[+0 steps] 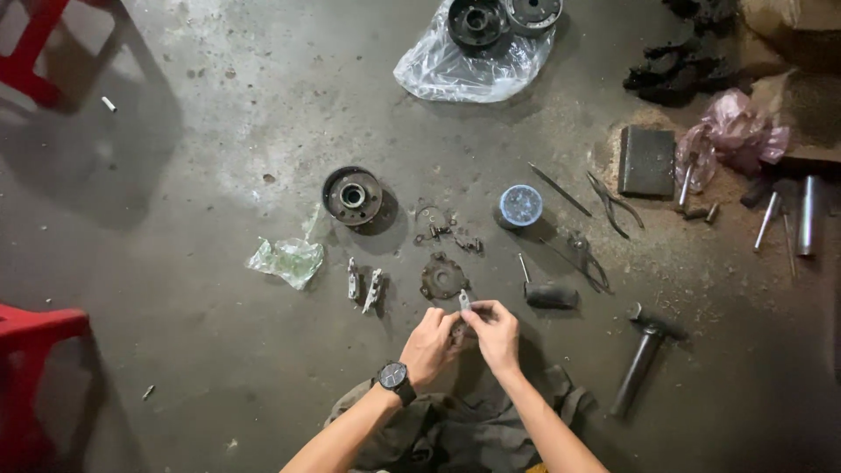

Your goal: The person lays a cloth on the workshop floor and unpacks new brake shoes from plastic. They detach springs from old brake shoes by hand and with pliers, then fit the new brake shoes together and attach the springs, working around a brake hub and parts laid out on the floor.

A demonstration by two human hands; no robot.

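Low in the middle of the head view, my left hand (431, 344), with a black watch on its wrist, and my right hand (496, 333) meet over the concrete floor. Together their fingertips pinch a small grey metal part (464, 301). Just beyond it lies a flat round metal plate (442, 278). Two small metal arms (364, 286) lie to the left. Further back sits a round drum-shaped hub (352, 195), and small clips and springs (442, 229) are scattered between.
A dark rag (447, 429) lies under my forearms. A hammer (644, 355) and a screwdriver (545, 290) lie to the right, pliers (613, 203) and a round tin (521, 206) beyond. Two more hubs rest on a clear plastic bag (469, 66) at the back. Red stools (31, 350) stand at left.
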